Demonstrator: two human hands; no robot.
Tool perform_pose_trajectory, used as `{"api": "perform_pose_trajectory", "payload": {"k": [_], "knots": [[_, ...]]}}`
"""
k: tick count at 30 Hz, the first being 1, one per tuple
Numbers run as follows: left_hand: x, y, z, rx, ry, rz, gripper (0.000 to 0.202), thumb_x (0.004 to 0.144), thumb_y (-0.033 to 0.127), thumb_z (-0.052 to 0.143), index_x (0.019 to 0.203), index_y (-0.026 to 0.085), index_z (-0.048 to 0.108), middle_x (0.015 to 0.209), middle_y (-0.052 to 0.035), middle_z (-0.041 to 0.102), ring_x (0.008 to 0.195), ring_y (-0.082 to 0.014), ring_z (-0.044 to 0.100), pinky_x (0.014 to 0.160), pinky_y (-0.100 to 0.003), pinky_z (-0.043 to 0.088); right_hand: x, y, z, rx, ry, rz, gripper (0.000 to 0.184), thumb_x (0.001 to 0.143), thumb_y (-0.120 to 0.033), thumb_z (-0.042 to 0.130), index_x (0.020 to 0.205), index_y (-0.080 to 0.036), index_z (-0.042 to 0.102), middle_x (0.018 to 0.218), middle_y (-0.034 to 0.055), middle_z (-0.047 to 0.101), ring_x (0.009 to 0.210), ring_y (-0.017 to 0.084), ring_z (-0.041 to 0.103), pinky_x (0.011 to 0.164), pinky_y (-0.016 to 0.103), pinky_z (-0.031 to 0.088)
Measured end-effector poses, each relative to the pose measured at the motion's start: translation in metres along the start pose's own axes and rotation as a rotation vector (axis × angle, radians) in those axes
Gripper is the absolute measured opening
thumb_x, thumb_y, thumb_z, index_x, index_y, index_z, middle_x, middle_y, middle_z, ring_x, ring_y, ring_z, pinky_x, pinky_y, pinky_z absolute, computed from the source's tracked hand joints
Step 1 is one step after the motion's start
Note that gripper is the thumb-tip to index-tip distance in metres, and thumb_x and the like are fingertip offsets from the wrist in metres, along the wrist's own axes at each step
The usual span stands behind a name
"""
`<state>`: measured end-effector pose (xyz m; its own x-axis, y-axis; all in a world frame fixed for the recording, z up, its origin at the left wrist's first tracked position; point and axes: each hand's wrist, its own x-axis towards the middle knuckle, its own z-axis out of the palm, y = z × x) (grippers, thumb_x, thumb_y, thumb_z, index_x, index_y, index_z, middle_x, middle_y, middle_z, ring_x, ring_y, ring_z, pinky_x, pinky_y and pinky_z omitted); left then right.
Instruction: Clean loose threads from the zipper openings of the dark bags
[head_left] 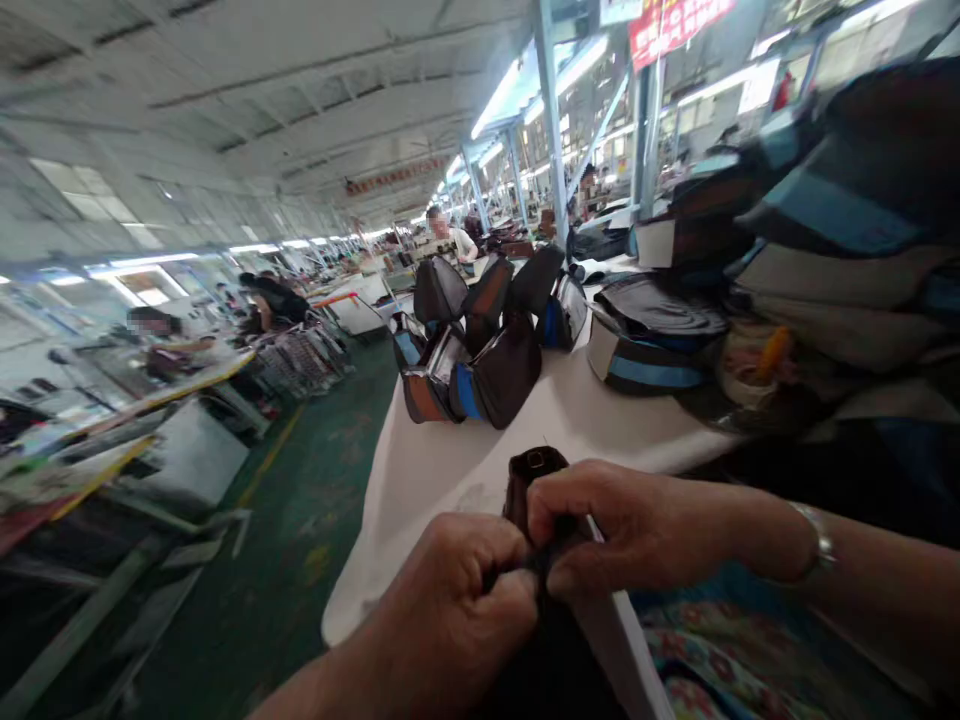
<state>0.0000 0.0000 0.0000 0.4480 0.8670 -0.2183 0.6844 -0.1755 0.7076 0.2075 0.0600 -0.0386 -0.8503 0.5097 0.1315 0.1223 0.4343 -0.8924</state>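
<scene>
Two hands cover the middle of a narrow, dark brown, leather-like piece [536,470] at the clock's centre; its near end sinks into shadow towards six o'clock, so I cannot make out its full shape. The left hand [476,585] clenches it between thumb and curled fingers, fingertips hidden. The right hand [615,525], just beside it, pinches the piece between thumb and bent forefinger. Beyond lies a smooth white table [420,470]. At nine to ten o'clock runs a scuffed green floor [300,510]; blurred workers and benches fill the long, strip-lit hall. At twelve o'clock stand boxy pouches [502,370] in black, brown and blue. At one lies a rounded grey-and-blue stack [652,345]; at two, a tall, blurred heap of dark, beige and blue pieces [847,220] runs off the edge.
</scene>
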Motion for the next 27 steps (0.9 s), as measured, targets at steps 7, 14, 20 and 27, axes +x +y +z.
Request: {"api": "perform_pose_trajectory", "payload": {"k": [7, 14, 20, 27], "knots": [[-0.003, -0.002, 0.000, -0.063, 0.004, -0.010, 0.023, 0.082, 0.026, 0.045, 0.061, 0.017, 0.041, 0.060, 0.0032, 0.036, 0.057, -0.0098, 0.035, 0.051, -0.026, 0.024, 0.007, 0.005, 0.007, 0.029, 0.030, 0.050, 0.012, 0.076, -0.023, 0.062, 0.084, -0.014, 0.064, 0.076, -0.0009, 0.055, 0.068, 0.011, 0.045, 0.060, 0.021, 0.035], [0.002, -0.008, -0.005, -0.056, -0.042, -0.128, 0.044, 0.086, 0.050, 0.059, 0.061, 0.017, 0.045, 0.060, 0.0040, 0.034, 0.057, -0.0091, 0.030, 0.049, -0.026, 0.020, 0.013, 0.011, 0.010, 0.176, -0.009, 0.021, 0.012, 0.076, -0.021, 0.056, 0.082, -0.013, 0.063, 0.076, -0.0009, 0.052, 0.071, 0.011, 0.045, 0.062, 0.021, 0.036], [0.009, -0.003, -0.011, 0.009, -0.129, -0.076, 0.026, 0.084, 0.021, 0.049, 0.060, 0.017, 0.040, 0.060, 0.0050, 0.031, 0.055, -0.0080, 0.029, 0.047, -0.026, 0.020, 0.016, 0.010, 0.004, 0.255, -0.077, 0.067, 0.011, 0.078, -0.023, 0.056, 0.080, -0.013, 0.062, 0.072, -0.0023, 0.050, 0.066, 0.010, 0.042, 0.057, 0.021, 0.032], [0.005, -0.010, -0.004, 0.109, -0.009, 0.079, 0.024, 0.082, 0.012, 0.044, 0.060, 0.017, 0.037, 0.059, 0.0046, 0.036, 0.058, -0.0085, 0.037, 0.052, -0.026, 0.025, 0.007, 0.009, 0.020, 0.018, 0.151, -0.013, 0.007, 0.076, -0.009, 0.055, 0.077, -0.015, 0.059, 0.068, -0.0050, 0.051, 0.062, 0.008, 0.043, 0.055, 0.019, 0.032]]}}
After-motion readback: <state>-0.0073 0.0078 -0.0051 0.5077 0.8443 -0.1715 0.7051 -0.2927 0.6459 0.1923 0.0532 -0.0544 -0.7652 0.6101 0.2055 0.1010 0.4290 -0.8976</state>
